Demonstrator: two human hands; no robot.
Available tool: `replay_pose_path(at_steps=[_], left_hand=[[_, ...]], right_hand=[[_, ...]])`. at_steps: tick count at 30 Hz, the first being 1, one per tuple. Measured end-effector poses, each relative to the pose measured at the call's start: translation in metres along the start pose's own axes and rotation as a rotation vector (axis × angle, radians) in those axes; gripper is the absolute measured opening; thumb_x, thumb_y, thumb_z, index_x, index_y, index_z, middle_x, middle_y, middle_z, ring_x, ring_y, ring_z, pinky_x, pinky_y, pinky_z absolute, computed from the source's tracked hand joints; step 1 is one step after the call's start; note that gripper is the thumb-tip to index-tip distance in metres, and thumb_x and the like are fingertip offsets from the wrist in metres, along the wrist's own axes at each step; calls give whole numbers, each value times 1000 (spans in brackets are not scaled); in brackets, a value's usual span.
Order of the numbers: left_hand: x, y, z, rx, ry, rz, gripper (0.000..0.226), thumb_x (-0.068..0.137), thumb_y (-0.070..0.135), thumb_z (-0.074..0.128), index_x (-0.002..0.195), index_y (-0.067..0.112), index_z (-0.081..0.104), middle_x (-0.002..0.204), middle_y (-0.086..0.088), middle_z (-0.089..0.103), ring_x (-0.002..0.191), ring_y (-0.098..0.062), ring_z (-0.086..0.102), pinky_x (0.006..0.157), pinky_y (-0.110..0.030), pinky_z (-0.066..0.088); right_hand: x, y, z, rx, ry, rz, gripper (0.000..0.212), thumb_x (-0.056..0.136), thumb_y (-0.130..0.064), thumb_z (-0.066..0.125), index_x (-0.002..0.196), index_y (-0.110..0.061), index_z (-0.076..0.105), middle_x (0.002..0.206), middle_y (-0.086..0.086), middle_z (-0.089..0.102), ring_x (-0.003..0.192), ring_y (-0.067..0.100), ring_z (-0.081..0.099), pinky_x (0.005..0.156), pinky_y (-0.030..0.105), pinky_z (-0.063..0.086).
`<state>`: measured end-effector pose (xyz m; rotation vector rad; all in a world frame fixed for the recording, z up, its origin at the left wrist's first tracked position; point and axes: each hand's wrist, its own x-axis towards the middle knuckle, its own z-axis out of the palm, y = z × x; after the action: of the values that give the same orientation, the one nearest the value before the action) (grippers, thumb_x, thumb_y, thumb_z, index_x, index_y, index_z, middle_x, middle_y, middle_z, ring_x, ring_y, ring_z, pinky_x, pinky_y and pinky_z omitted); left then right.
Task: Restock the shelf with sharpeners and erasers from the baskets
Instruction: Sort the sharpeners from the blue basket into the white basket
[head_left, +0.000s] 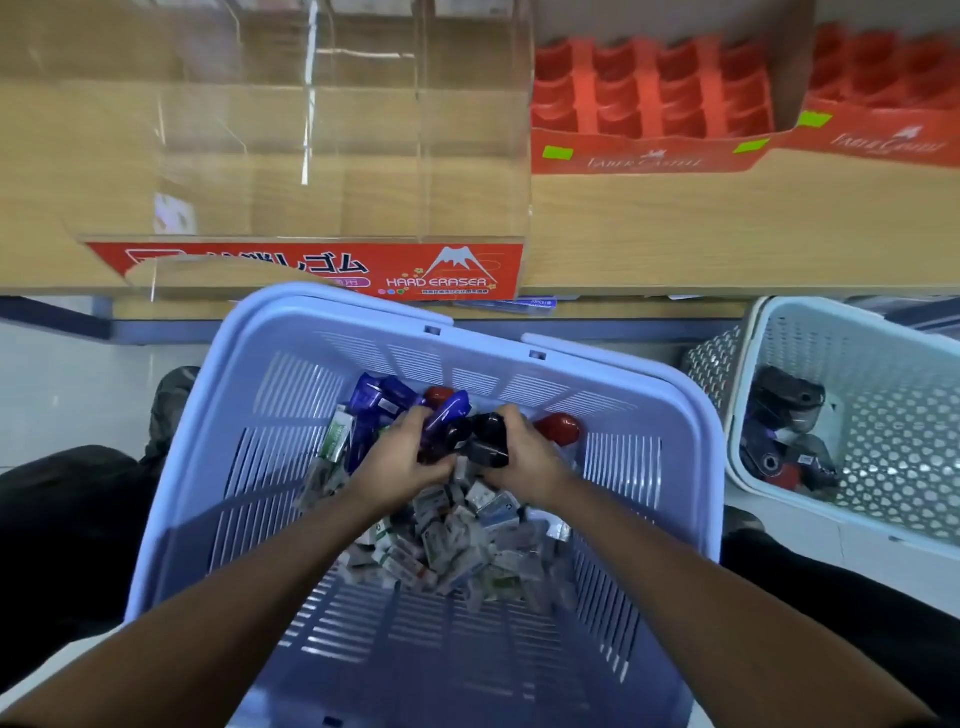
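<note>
Both hands tight around sharpeners

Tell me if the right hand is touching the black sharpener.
Touching. The head view shows the right hand curled round the black sharpener with no gap; the left hand grips a purple sharpener.

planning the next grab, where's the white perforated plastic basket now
Head view, far right: the white basket sits on the floor beside the large lilac slatted basket, below the front edge of the wooden shelf.
</note>
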<state>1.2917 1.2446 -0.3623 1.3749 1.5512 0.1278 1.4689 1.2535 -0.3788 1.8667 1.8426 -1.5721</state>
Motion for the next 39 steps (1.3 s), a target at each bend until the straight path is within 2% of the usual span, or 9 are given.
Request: replay_pose_path(at_steps=[3,5,11,17,22,28,32,36,39], left_hand=[[-15,10,-4,-150,24,-35,46,80,12,72,116,15,43,89,11,58,87,-9,61,66,-3,40],[-26,22,-6,-171,45,-5,49,79,10,72,115,17,41,90,9,59,83,-3,58,65,-1,40],[-65,74,-10,-357,199,152,46,72,30,70,112,21,49,98,-2,64,93,-17,63,81,-31,49],[-76,162,-12,-455,131,403,44,70,41,69,110,40,49,101,17,66,94,-16,65,82,-26,51],[-27,246,26,-235,58,504,34,81,14,70,102,29,49,92,-2,63,76,-9,62,73,-23,46],[32,278,106,242,-53,506,31,76,31,66,97,11,54,91,-7,59,83,-24,57,68,-33,41],[53,274,131,471,-74,485,43,85,32,64,122,14,51,114,-7,56,102,-27,57,82,-40,47],[57,276,132,450,-159,459,70,87,31,64,145,10,31,145,-10,38,128,-27,43,104,-37,37],[38,283,110,348,-187,528,59,88,24,63,140,10,39,137,-9,45,120,-22,49,96,-29,37]], right_hand=[[-17,-6,-8,125,13,-23,55,78,-21,72,113,-20,30,106,10,57,90,25,62,75,48,53],[-32,-12,-16,197,36,-45,56,78,-14,71,116,-19,30,105,11,57,93,27,62,79,50,52],[-88,-33,-53,492,225,-191,58,81,-6,68,120,-23,28,109,1,55,103,18,58,90,40,50],[-155,-27,-122,807,508,-290,45,82,2,67,109,-19,37,102,-3,56,87,7,59,75,17,49],[-177,47,-189,823,841,-69,48,81,1,69,111,-11,34,92,-4,53,73,-3,55,60,6,42],[-145,160,-190,646,640,384,56,71,-10,79,108,-8,37,106,10,52,101,25,54,88,40,48],[-122,182,-176,481,614,445,64,75,-29,77,121,-8,38,111,11,56,105,31,56,89,46,50],[-118,186,-179,407,600,431,64,77,-32,75,127,-9,42,123,14,56,112,32,54,95,46,46],[-127,176,-188,405,682,401,57,81,-19,71,130,-8,45,125,13,56,110,30,56,93,39,47]])
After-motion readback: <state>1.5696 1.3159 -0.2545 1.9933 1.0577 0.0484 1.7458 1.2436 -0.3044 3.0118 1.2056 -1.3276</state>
